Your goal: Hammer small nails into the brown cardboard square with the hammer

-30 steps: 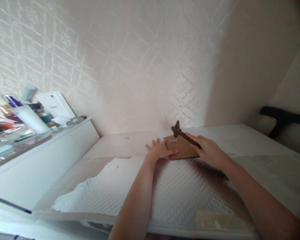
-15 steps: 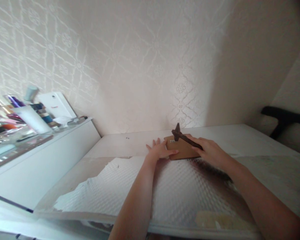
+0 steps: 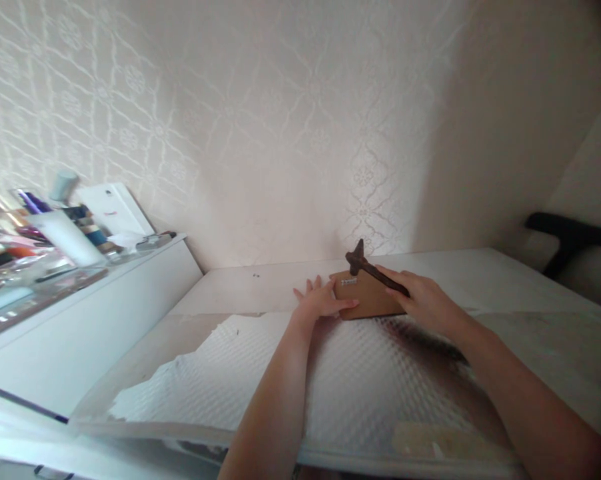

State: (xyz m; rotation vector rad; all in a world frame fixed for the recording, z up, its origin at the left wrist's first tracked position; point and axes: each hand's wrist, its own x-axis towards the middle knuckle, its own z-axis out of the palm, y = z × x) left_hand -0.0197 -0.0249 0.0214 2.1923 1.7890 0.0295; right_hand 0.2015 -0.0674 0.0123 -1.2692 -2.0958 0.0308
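Hammer (image 3: 384,276) clasped in right hand (image 3: 425,300), head end at 11 o'clock of brown board (image 3: 373,305); contact unclear. Left hand (image 3: 323,301) open, fingers spread, thumb on board at 9 o'clock. Board on desk (image 3: 235,285), 4 o'clock from view centre. Whitish textured sheet (image 3: 365,393) at board's 6 o'clock.

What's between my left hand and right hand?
The head view shows a flat brown board bearing small silvery pieces, and a dark brown hammer your right hand holds.
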